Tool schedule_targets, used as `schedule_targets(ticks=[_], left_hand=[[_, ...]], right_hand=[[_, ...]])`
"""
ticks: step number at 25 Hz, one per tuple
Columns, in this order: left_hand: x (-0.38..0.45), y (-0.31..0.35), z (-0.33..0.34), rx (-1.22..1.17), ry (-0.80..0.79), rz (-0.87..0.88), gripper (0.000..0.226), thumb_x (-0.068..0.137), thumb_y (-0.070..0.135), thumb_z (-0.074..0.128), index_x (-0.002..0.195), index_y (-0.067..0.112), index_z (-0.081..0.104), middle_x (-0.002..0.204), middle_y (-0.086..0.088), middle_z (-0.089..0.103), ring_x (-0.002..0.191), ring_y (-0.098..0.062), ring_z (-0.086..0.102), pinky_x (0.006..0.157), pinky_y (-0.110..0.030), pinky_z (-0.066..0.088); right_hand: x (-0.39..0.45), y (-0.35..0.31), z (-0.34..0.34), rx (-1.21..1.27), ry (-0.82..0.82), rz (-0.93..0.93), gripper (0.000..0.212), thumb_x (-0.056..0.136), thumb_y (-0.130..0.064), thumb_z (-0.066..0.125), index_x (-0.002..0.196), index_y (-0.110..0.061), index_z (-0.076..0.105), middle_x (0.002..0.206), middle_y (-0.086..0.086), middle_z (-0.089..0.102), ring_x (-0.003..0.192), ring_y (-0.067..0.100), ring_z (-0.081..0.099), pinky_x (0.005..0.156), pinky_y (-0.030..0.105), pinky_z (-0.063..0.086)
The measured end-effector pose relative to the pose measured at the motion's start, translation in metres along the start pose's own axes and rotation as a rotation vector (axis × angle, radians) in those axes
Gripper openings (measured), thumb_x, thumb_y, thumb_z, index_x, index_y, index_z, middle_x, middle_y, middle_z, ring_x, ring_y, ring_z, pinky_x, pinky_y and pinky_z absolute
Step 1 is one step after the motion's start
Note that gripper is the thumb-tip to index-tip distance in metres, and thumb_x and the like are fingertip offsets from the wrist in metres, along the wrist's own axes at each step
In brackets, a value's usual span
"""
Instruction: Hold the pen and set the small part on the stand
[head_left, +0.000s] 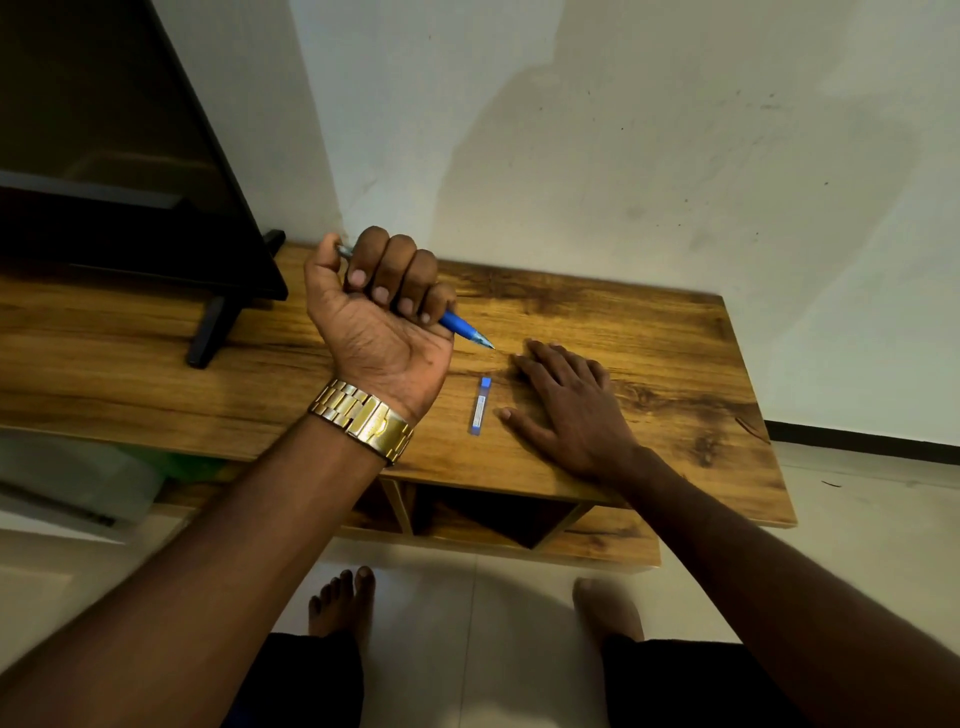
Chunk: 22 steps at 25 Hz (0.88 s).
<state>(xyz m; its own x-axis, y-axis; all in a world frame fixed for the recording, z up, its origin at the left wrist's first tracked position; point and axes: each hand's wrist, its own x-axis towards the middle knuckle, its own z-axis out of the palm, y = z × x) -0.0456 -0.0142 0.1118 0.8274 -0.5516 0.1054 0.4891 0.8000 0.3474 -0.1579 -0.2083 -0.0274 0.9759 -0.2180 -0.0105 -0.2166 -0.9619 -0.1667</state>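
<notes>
The table (649, 332) is a low wooden one with a brown grain pattern, and it stands against the pale wall. On its top, near the middle, lies a small blue lead case (480, 406), its long side pointing to 12 o'clock. At 3 o'clock from the case, just beside it, the right hand (569, 408) rests flat on the wood. Far at 9 o'clock stands the black foot of a television (218, 325)

The left hand (379, 317) is raised palm-up above the wooden TV stand (675, 332), fingers curled into a fist round a blue mechanical pencil (462, 327); its forearm slants up from lower left. The right hand (566, 410) lies flat, palm down, on the stand's top, fingers straight and spread; its arm reaches in from lower right.
</notes>
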Motion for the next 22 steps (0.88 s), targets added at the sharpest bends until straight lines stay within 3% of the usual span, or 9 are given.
schedule_targets(ticks=[9, 12, 14, 15, 17, 19, 22], left_hand=[[-0.014, 0.013, 0.007, -0.001, -0.029, 0.022, 0.058, 0.107, 0.037, 0.020, 0.055, 0.023, 0.041, 0.052, 0.007, 0.025, 0.047, -0.009, 0.030, 0.048, -0.026, 0.024], [-0.012, 0.011, 0.006, -0.019, -0.019, 0.011, 0.056, 0.106, 0.037, 0.024, 0.055, 0.023, 0.042, 0.050, 0.006, 0.033, 0.047, -0.009, 0.031, 0.048, -0.026, 0.025], [-0.011, 0.010, 0.006, -0.002, -0.020, 0.003, 0.052, 0.103, 0.034, 0.026, 0.055, 0.023, 0.042, 0.050, 0.006, 0.034, 0.047, -0.009, 0.031, 0.048, -0.026, 0.025], [-0.011, 0.010, 0.006, 0.000, -0.015, 0.004, 0.052, 0.104, 0.034, 0.026, 0.055, 0.023, 0.042, 0.050, 0.006, 0.034, 0.047, -0.009, 0.031, 0.048, -0.026, 0.025], [-0.010, 0.010, 0.005, -0.012, -0.009, 0.000, 0.055, 0.107, 0.037, 0.024, 0.056, 0.024, 0.041, 0.051, 0.007, 0.033, 0.048, -0.008, 0.031, 0.048, -0.025, 0.026], [-0.010, 0.012, 0.006, -0.032, -0.007, -0.022, 0.053, 0.108, 0.038, 0.024, 0.058, 0.024, 0.040, 0.054, 0.007, 0.028, 0.049, -0.008, 0.031, 0.048, -0.024, 0.026], [-0.011, 0.010, 0.009, -0.038, 0.002, -0.079, 0.052, 0.107, 0.036, 0.025, 0.059, 0.024, 0.039, 0.056, 0.007, 0.024, 0.048, -0.008, 0.031, 0.046, -0.024, 0.025]], right_hand=[[0.000, 0.000, 0.007, 0.009, 0.037, 0.013, 0.082, 0.099, -0.080, 0.034, 0.168, -0.035, 0.028, 0.180, 0.000, 0.021, 0.166, 0.027, 0.018, 0.132, 0.057, 0.017], [0.005, 0.003, -0.001, 0.013, -0.071, -0.015, 0.086, 0.099, -0.080, 0.034, 0.170, -0.034, 0.021, 0.182, 0.001, 0.014, 0.168, 0.029, 0.012, 0.133, 0.059, 0.016], [0.005, 0.006, -0.016, -0.008, -0.133, -0.035, 0.081, 0.100, -0.072, 0.044, 0.168, -0.032, 0.028, 0.178, 0.004, 0.026, 0.164, 0.030, 0.026, 0.130, 0.058, 0.026], [0.002, 0.006, -0.030, 0.024, -0.095, -0.046, 0.072, 0.101, -0.065, 0.051, 0.163, -0.030, 0.040, 0.170, 0.005, 0.044, 0.155, 0.028, 0.044, 0.125, 0.056, 0.038], [-0.013, 0.000, -0.068, 0.250, 0.114, -0.086, 0.042, 0.105, -0.051, 0.060, 0.135, -0.024, 0.071, 0.129, -0.001, 0.077, 0.116, 0.014, 0.073, 0.099, 0.043, 0.060], [-0.032, -0.011, -0.103, 0.550, 0.242, -0.131, 0.025, 0.105, -0.041, 0.065, 0.098, -0.022, 0.080, 0.091, -0.007, 0.083, 0.084, 0.010, 0.078, 0.075, 0.032, 0.062], [-0.051, -0.029, -0.132, 0.741, 0.300, -0.261, 0.026, 0.099, -0.035, 0.074, 0.076, -0.024, 0.074, 0.070, -0.004, 0.077, 0.062, 0.017, 0.074, 0.058, 0.037, 0.060]])
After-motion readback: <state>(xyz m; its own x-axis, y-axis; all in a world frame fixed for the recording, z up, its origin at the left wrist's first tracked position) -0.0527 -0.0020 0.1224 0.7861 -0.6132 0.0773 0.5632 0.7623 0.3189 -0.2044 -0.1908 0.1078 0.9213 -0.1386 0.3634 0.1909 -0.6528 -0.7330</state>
